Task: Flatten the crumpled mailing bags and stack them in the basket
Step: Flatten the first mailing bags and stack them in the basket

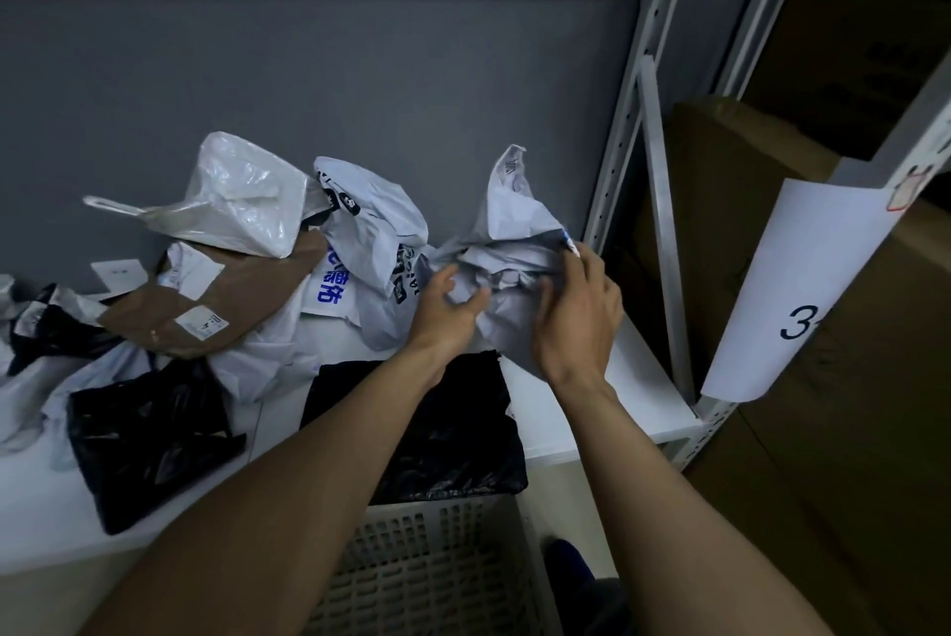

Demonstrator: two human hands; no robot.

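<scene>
Thin grey-white plastic film, badly creased: that is the grey bag [514, 244] now being worked, at the right end of the white bench [633, 404], with one corner sticking up. Both hands hold it. The left hand [447, 311] curls its fingers and thumb into a fold on the bag's near left side. The right hand [581, 321] closes over the right edge, its fingertips gripping near a bit of blue print.

The bag looks nearly weightless and limp, with no stiffness of its own, and probably slick. It should slide and spring back into wrinkles rather than lie still. The best hold is likely two opposite edges or corners, pulled taut, then a flat palm swept over the film while it lies on the bench.

The basket [437, 558] sits just below the bench's front edge, with a black bag [453, 429] lying across its top. More bags wait to the left: a printed bag [370, 244], a clear bag [242, 193], a brown mailer [231, 301], stiffer by its look, and another dark bag [149, 434].
</scene>
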